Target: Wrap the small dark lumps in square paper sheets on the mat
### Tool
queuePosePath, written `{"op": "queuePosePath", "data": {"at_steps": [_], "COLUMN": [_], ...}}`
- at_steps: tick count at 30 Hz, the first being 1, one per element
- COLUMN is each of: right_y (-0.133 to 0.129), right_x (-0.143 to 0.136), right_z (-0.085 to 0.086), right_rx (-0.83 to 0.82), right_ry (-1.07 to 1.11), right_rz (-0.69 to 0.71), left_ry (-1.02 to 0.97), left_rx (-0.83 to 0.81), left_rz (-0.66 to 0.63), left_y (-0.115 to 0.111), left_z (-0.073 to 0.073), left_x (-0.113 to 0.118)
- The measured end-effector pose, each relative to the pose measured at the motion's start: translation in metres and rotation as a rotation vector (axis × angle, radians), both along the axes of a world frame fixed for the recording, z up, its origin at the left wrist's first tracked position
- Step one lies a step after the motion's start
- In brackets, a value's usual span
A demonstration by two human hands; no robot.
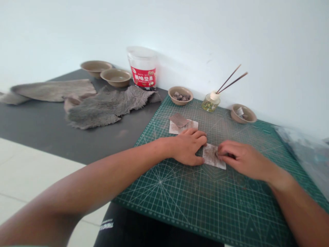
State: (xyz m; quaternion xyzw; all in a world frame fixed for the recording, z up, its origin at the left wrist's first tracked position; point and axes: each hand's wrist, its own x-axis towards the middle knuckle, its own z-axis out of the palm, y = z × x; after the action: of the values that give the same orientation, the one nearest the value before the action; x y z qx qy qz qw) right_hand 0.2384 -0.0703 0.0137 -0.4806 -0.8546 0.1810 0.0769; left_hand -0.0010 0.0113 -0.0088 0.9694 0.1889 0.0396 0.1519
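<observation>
A small whitish square piece [214, 156], smudged with brown, lies on the green cutting mat [187, 192]; whether it is paper or cloth I cannot tell. My left hand [189, 147] rests flat at its left side, fingers and thumb apart, touching its edge. On the right part of the square, my right hand [240, 159] has its fingers pinched together; what is between them is hidden. Just beyond my left hand is another whitish piece [174, 129], with a brown flat scrap [179, 120] lying on it.
At the back stand a bowl of small dark chunks [180, 96], a reed diffuser [211, 102] and a bowl with whitish pieces [243, 113]. Farther left are two tan bowls [117, 78], a red-labelled tub [142, 68] and rough grey hide-like sheets [105, 108]. Clear plastic [303, 151] lies at right.
</observation>
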Motion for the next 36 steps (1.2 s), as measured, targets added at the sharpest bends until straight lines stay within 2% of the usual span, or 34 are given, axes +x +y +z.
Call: {"op": "queuePosePath", "data": {"at_steps": [3, 7, 9, 12, 14, 19, 24, 29, 33, 36], "right_y": [-0.003, 0.003, 0.004, -0.001, -0.003, 0.0, -0.005, 0.001, 0.001, 0.0], "right_x": [-0.007, -0.005, 0.0, 0.0, -0.004, -0.004, -0.007, -0.008, -0.007, -0.008], "right_z": [-0.001, -0.005, -0.002, 0.002, 0.001, -0.002, 0.001, -0.004, -0.005, -0.006], "right_rx": [-0.053, 0.09, 0.062, -0.078, -0.103, 0.021, -0.116, 0.051, -0.066, -0.019], "right_ry": [0.05, 0.037, 0.0, 0.003, 0.036, 0.007, 0.034, 0.037, 0.05, 0.057], "right_rz": [0.069, -0.107, -0.136, -0.027, 0.0, -0.221, -0.046, -0.188, -0.078, -0.098], "left_ry": [-0.001, -0.012, -0.014, -0.005, -0.001, -0.011, -0.008, -0.015, -0.003, -0.01], "left_rx": [0.0, -0.008, -0.013, -0.021, -0.021, -0.019, -0.001, 0.002, -0.008, -0.011], "left_rz": [-0.007, -0.004, -0.002, -0.007, -0.006, 0.013, -0.005, 0.012, 0.002, -0.001], "left_y": [0.0, 0.001, 0.001, 0.0, 0.0, 0.0, -0.001, 0.0, 0.0, 0.0], "left_z": [0.0, 0.0, 0.0, 0.002, 0.002, 0.001, 0.002, 0.0, 0.001, 0.0], "left_x": [0.0, 0.0, 0.0, 0.0, 0.0, 0.0, -0.001, 0.0, 0.0, 0.0]}}
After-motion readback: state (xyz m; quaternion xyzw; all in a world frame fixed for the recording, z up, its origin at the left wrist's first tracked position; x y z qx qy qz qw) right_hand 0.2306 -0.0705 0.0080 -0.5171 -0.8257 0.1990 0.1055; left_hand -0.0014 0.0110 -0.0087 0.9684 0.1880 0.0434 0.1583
